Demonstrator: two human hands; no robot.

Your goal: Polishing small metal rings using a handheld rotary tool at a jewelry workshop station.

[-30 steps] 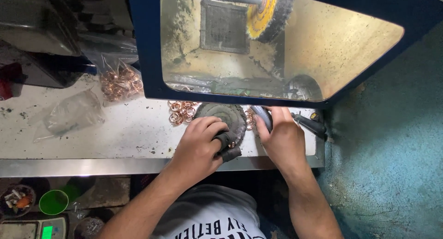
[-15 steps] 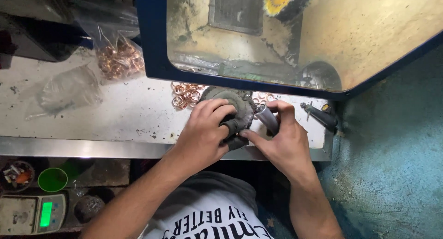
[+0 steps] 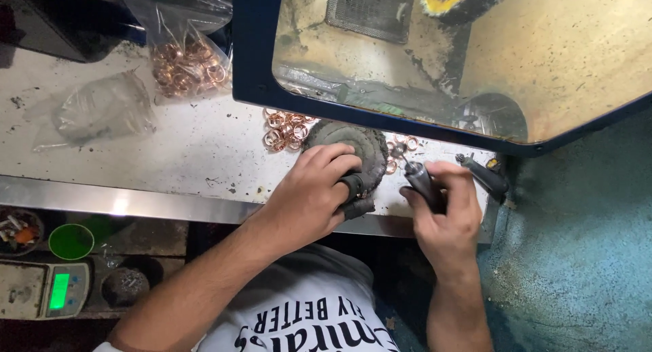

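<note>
I see a scuffed white bench (image 3: 170, 148) under a blue-framed hood (image 3: 252, 66). My right hand (image 3: 445, 216) grips a dark rotary tool (image 3: 422, 182), long axis pointing up-left; left hand (image 3: 312, 192) clamps a grey buffing wheel (image 3: 350, 148)

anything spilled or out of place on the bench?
Yes: copper-coloured rings lie loose on the bench top, scattered beside the dark round pad under the left hand, while more sit bagged nearby. Otherwise nothing stands out.

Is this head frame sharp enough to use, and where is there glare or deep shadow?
Head view: both hands, left hand and right hand, are sharp, no motion blur; a bright glare stripe sits on the steel bench edge; the area below the bench is in deep shadow; the clear hood window is hazy with grime.
</note>
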